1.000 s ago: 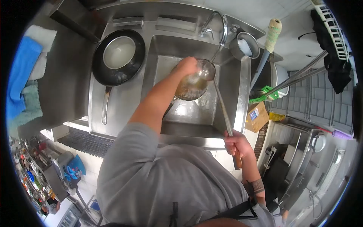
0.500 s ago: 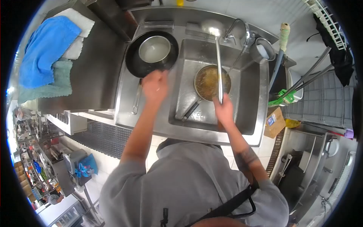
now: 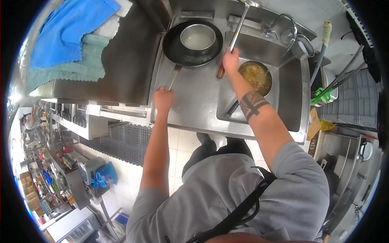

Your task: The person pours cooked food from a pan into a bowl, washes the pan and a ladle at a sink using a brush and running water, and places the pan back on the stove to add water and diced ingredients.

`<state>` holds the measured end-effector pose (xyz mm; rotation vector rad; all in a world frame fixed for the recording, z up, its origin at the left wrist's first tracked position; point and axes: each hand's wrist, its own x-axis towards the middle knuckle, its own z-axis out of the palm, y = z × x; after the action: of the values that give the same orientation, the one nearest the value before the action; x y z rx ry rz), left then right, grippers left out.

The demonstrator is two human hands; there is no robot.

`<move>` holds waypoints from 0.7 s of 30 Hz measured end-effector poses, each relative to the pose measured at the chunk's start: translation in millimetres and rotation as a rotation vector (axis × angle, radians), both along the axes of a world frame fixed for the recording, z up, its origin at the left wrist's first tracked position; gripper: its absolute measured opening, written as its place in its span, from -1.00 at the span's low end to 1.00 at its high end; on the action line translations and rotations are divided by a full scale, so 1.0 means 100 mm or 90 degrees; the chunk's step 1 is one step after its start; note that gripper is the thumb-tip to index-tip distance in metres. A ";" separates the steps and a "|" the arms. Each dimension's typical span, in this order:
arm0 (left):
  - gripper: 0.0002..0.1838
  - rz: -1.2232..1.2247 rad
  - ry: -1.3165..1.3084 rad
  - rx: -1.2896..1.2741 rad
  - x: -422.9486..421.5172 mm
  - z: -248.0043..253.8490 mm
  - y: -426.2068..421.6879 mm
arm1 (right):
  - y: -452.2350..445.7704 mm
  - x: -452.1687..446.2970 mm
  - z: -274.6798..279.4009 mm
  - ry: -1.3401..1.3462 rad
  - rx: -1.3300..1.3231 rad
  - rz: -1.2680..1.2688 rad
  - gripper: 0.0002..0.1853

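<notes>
My left hand (image 3: 163,99) is closed round the metal handle (image 3: 174,77) of a large black frying pan (image 3: 171,45). That pan rests on the steel drainboard, left of the basin, and a round metal bowl (image 3: 197,37) sits inside it. In my right hand (image 3: 231,61) is a long ladle (image 3: 240,27), gripped near its brown handle end, with its bowl up at the top edge of the view. Below and right of that hand, a second frying pan (image 3: 256,79) stands in the sink, holding murky brownish liquid. Its dark handle (image 3: 232,108) points toward me.
The steel sink (image 3: 288,91) has a curved faucet (image 3: 283,18) behind it and a metal container (image 3: 303,46) at its back right corner. Blue and green cloths (image 3: 73,36) lie on the left counter. Long-handled tools (image 3: 320,56) lean at the right.
My left hand has moved from beside the black pan's rim down onto its handle. My right hand has carried the ladle left, away from over the sink pan. The view has shifted.
</notes>
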<state>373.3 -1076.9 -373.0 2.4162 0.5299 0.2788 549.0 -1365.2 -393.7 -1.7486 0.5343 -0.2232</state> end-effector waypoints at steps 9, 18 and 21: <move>-0.67 0.033 -0.034 0.059 0.30 -0.08 0.47 | -0.42 -0.03 -0.09 -0.043 0.045 0.169 -0.69; -0.58 -0.270 -0.226 0.167 -0.17 0.56 -1.85 | -2.79 0.56 0.15 -0.044 0.526 -0.056 -0.71; -0.74 -0.491 -0.023 -0.107 0.43 0.31 -3.15 | -2.86 0.64 0.50 -0.027 0.519 0.125 -0.69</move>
<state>416.5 -1392.0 -342.3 2.2521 -0.3928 -0.0582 612.6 -1651.7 -343.5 -0.9865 0.3441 0.0947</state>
